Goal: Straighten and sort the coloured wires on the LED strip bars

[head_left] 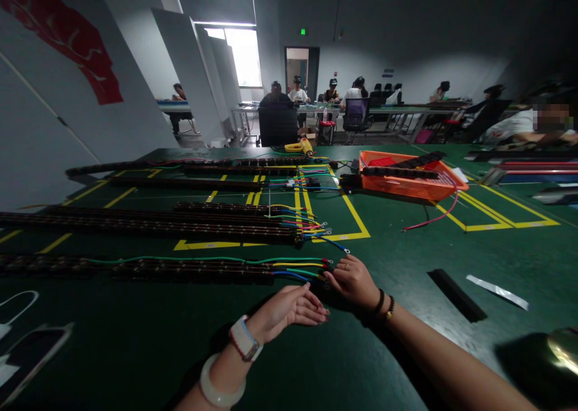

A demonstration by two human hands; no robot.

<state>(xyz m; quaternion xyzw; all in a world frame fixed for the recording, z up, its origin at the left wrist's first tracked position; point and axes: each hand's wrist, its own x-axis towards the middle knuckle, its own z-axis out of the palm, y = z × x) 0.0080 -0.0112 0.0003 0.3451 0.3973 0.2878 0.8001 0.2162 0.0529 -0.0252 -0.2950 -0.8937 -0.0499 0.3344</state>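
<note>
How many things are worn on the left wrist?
2: a watch next to the left hand, and a pale bangle behind it, toward the elbow. Wrist's underside is hidden.

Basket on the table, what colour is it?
The basket is orange, seen best in the head view.

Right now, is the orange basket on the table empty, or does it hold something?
Not empty. The orange basket holds long black strips, and something red shows inside near its far left corner.
</note>
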